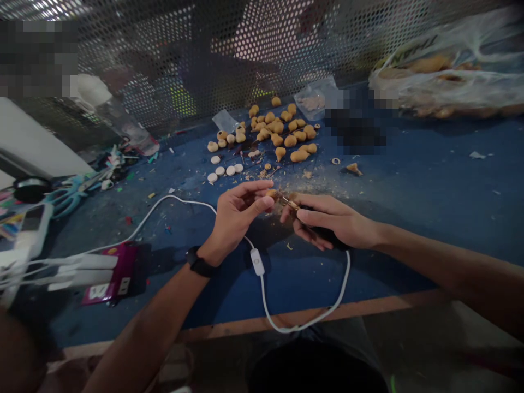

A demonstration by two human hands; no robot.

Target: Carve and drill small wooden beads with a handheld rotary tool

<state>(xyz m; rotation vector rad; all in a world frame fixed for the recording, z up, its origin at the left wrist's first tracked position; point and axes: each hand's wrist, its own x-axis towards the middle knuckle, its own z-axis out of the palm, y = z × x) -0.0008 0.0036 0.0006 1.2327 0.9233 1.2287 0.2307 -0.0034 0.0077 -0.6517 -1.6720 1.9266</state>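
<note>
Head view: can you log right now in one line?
left hand: holds small tan piece; right hand: holds corded tool, pointed at piece; table: small gourds, white discs

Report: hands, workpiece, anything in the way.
Left hand pinching small tan piece. Right hand gripping corded tool, tip close to piece, contact unclear. White cord looped at near table edge, away from tip.

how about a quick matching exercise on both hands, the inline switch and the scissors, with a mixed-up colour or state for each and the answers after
Column one
1. left hand
2. inline switch
3. right hand
4. scissors

Column two
A. holding a metal-tipped tool
B. light blue handles
C. pinching a small tan piece
D. white, set along a cord

Pairs: 1-C, 2-D, 3-A, 4-B
</note>
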